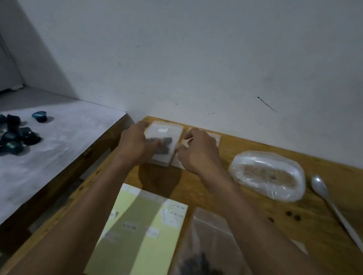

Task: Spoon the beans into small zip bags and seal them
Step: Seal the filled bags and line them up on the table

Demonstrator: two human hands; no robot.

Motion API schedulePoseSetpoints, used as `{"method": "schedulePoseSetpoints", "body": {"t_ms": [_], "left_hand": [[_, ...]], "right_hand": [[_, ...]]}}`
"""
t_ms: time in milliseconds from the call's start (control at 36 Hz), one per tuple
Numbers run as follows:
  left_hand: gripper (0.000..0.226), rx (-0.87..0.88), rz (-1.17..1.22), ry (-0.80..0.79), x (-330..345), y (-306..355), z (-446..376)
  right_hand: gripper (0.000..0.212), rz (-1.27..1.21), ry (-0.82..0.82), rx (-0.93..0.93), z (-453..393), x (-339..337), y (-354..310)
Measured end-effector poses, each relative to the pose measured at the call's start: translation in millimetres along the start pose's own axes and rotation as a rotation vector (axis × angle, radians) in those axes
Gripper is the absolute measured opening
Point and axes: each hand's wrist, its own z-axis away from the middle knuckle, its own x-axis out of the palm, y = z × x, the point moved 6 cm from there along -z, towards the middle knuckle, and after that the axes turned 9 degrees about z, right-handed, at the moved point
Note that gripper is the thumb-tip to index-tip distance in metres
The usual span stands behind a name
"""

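A small zip bag (pixel 166 135) with dark beans inside lies flat at the far edge of the wooden table (pixel 332 182). My left hand (pixel 135 143) rests on its left side, fingers pressing on the beans. My right hand (pixel 199 151) is curled over a stack of empty small bags (pixel 216 137) just to the right, fingertips pinching at the stack's edge. A large clear bag of dark beans (pixel 204 272) lies near me under my right forearm. A white plastic spoon (pixel 334 205) lies on the table at the right, untouched.
A crumpled clear plastic bag (pixel 268 175) sits between my right hand and the spoon. A few loose beans (pixel 293 215) lie near the spoon. A green and yellow packet (pixel 141 236) lies near me. Dark blue capsules (pixel 6 134) are scattered on the white surface to the left.
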Motion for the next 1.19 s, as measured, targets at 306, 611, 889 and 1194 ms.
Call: {"method": "schedulePoseSetpoints", "body": {"t_ms": [306,611,889,1194], "left_hand": [[0.05,0.047,-0.094,-0.209,38,35,128],[0.023,-0.052,-0.136,-0.23,66,36,182],[0.022,-0.057,0.682,-0.162,31,58,191],[0.034,-0.026,0.936,0.021,-21,58,193]], "right_hand": [[0.035,0.162,-0.297,-0.028,90,-52,75],[0.019,0.212,-0.388,-0.084,131,-42,97],[0.01,-0.228,-0.209,-0.29,119,-80,61],[0.018,-0.859,-0.203,-0.253,118,-80,17]]}}
